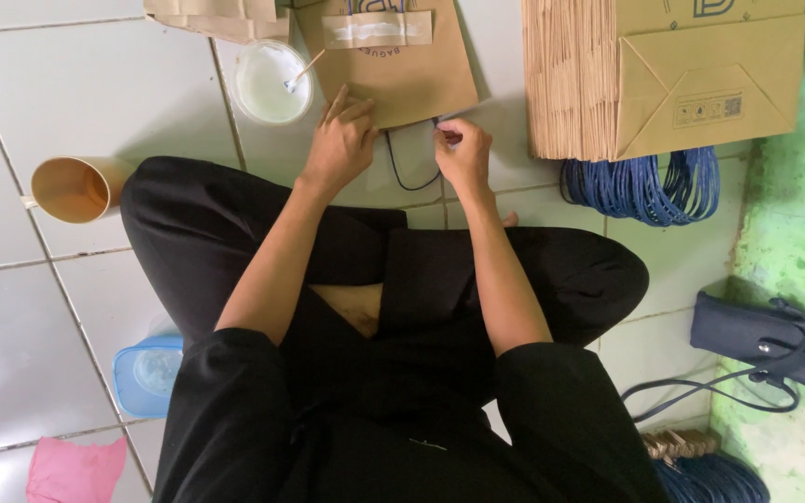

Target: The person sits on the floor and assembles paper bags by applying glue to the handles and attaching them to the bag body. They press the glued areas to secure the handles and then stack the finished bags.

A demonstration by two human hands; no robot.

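Your left hand (339,142) lies flat with fingers released, pressing the near edge of a flat brown paper bag (393,70) on the white tiled floor (95,93). Your right hand (463,154) pinches one end of a dark cord handle (402,168) that loops out from the bag's near edge. A tub of white glue (267,86) with a stick sits just left of the bag. A stack of paper bags (645,74) stands to the right, with a bundle of blue cords (645,186) just near it.

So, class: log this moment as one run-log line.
left hand: pressing flat brown paper bag | right hand: pinching dark cord handle | white glue cup: beside bag
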